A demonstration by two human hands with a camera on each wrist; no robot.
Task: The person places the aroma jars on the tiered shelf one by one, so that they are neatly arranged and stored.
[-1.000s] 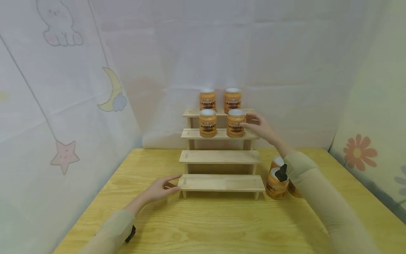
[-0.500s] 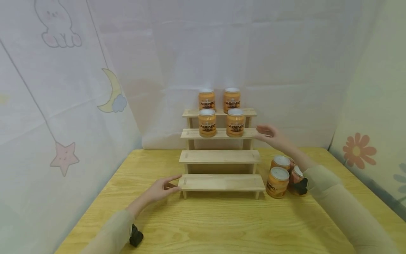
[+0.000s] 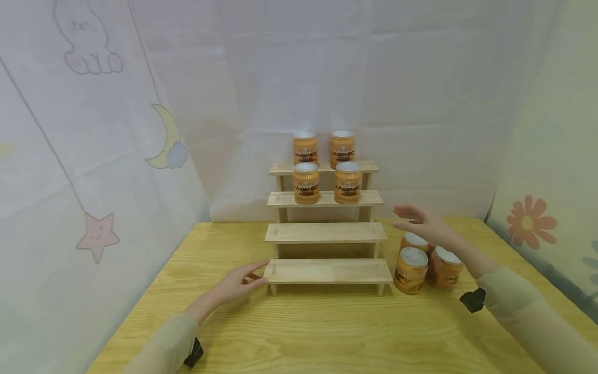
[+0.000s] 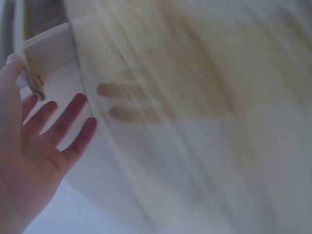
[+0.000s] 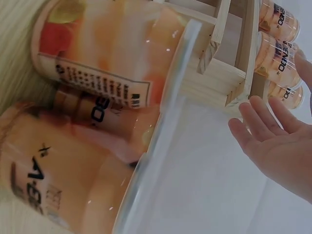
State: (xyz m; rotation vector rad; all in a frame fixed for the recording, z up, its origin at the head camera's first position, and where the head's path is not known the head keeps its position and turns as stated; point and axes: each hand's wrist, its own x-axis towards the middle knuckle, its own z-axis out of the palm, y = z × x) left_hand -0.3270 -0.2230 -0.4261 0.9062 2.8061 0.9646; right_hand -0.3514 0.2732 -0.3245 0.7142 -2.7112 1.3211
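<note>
Four-tiered in form, a pale wooden display stand [image 3: 327, 234] stands on the table. Two orange cans with silvery lids stand on its top tier, the right one [image 3: 342, 150] beside the left one [image 3: 305, 149]. Two more are on the tier below, a left can [image 3: 306, 186] and a right can [image 3: 348, 184]. At the bottom tier's left end, my left hand [image 3: 235, 283] holds the plank between thumb and index finger, its other fingers [image 4: 70, 122] spread. My right hand [image 3: 427, 226] hovers off the stand's right side, fingers relaxed, holding nothing.
Several more cans cluster on the table right of the stand, below my right hand; the front one [image 3: 411, 271] is nearest the stand and another can [image 3: 446, 267] is beside it. The wooden table [image 3: 299, 332] meets a cloth backdrop [image 3: 420, 130] behind.
My right hand has let go of the right can on the second tier and moved right and down, away from the stand. My left hand stays at the bottom plank.
</note>
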